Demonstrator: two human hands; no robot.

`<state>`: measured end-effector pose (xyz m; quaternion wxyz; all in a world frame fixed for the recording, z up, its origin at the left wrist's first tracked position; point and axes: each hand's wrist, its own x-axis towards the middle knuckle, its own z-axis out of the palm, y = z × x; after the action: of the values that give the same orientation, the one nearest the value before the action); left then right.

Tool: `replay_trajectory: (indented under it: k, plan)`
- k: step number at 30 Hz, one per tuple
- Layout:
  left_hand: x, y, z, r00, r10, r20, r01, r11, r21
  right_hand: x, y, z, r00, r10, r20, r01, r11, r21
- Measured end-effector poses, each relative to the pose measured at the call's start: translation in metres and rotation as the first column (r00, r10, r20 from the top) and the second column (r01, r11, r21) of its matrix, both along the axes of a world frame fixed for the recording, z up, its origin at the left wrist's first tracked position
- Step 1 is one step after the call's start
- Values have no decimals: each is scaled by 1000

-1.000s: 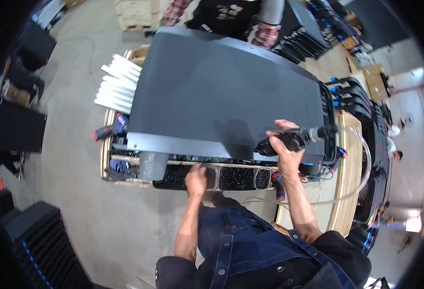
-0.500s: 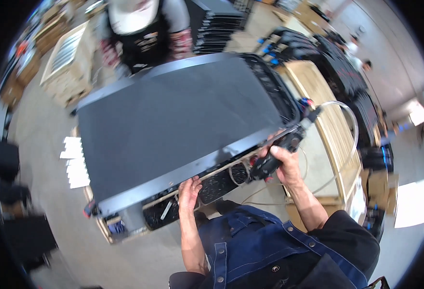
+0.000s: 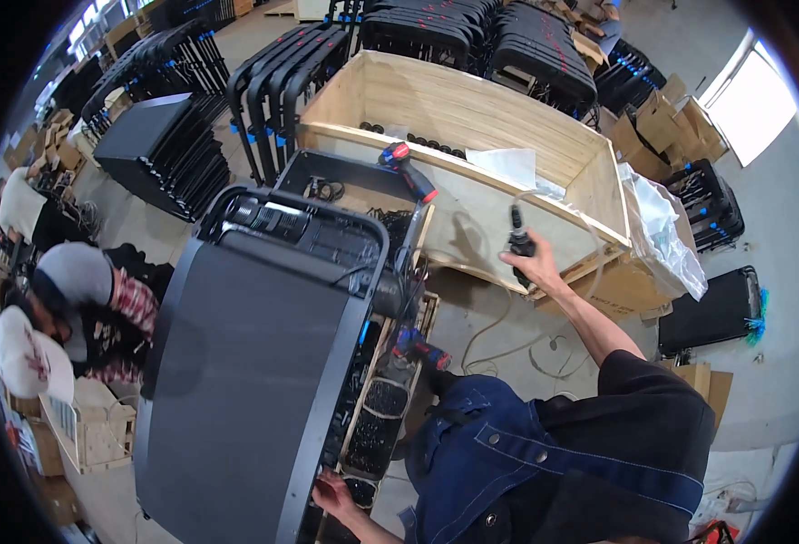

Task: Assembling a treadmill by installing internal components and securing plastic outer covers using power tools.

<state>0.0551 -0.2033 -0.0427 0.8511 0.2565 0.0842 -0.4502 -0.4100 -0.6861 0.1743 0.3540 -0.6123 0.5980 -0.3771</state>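
Note:
A treadmill deck [image 3: 245,363] with a black belt and grey side rails lies to my left, its motor end open at the far end. My right hand [image 3: 534,265] is wrapped round a black air screwdriver [image 3: 518,238], held up in front of a wooden crate wall, with a pale hose trailing from it. Low in the view, my left hand [image 3: 331,492] is at the near side rail [image 3: 313,444]. Its fingers are drawn together at the rail's edge, and what they pinch is too small to make out.
A red-and-blue cordless driver [image 3: 409,172] rests by the crate [image 3: 472,100]; another cordless driver [image 3: 418,349] lies beside the deck, above black parts bins [image 3: 380,403]. A co-worker [image 3: 82,308] in a white cap leans in from the left. Hose [image 3: 499,340] loops across the floor.
My view has turned right, toward the crate. My right hand has carried the air screwdriver away from the deck's side rail to the crate. My left hand stays by the rail.

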Motion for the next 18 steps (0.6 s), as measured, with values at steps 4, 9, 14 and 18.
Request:
replay_trajectory:
  k: [4,9,14,18]
  plan:
    - [-60,-29,19,936,-253,-246,317,910,268,25,-115,-76,937,254,-240,-255,967,27]
    - [-141,-37,16,865,-150,-478,449,655,608,63,-197,-184,944,267,-193,-216,944,248]
    - [-186,-17,46,864,-48,-501,413,636,652,73,-240,-250,935,249,-253,-182,948,260]
    - [-206,-7,38,885,-58,-461,427,495,757,50,-232,-254,922,186,-338,-90,956,280]
